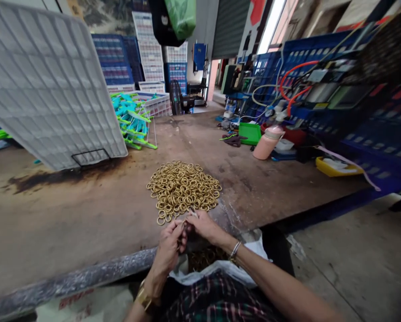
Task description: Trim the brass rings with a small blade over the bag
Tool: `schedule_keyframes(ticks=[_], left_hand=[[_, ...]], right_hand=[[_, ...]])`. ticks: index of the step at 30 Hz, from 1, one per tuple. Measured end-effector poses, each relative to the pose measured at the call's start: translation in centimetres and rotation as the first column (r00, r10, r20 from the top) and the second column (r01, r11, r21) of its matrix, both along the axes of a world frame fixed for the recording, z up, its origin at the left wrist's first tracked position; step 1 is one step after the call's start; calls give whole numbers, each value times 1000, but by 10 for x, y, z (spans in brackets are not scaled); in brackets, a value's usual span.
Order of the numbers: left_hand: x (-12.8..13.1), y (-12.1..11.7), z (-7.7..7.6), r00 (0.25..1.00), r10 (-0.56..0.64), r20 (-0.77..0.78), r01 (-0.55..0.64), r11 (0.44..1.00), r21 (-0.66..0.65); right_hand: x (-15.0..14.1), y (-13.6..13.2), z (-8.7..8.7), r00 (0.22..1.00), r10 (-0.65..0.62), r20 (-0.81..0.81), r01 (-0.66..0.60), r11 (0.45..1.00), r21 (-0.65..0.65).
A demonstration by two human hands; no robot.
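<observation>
A heap of brass-coloured rings point(185, 185) lies on the worktable point(120, 223), just beyond my hands. Close to the table's front edge, my left hand point(170, 243) pinches what looks like one such ring, mostly covered by the fingers. My right hand point(203, 224) meets it fingertip to fingertip. A slim tool with a dark tip point(192, 211) sticks out of the right hand's grip toward the heap; its kind cannot be made out. Below both hands, an open white sack point(214, 268) on my lap holds more dark golden rings.
A white ribbed panel point(53, 89) stands at left beside green and turquoise plastic pieces point(133, 118). At right are a pink bottle point(268, 143), a green tray point(249, 133), a yellow tray point(338, 166) and a machine with hoses point(321, 85). Stacked crates point(150, 49) line the back.
</observation>
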State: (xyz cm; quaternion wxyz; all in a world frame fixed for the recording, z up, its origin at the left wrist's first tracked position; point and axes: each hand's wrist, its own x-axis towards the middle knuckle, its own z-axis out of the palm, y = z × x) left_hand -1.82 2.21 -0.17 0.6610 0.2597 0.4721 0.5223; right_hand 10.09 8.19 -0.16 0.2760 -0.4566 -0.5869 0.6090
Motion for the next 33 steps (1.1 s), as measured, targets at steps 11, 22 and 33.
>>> schedule_keyframes(ticks=[11, 22, 33], left_hand=[[-7, -4, 3, 999, -2, 38, 3, 1000, -27], [-8, -5, -2, 1000, 0, -22, 0, 1000, -20], [-6, -6, 4, 997, -10, 70, 11, 1000, -12]], right_hand=[[-3, -3, 11, 999, 22, 36, -25, 995, 94], [-2, -4, 11, 994, 69, 89, -89, 965, 246], [1, -6, 14, 914, 25, 405, -202, 894, 401]])
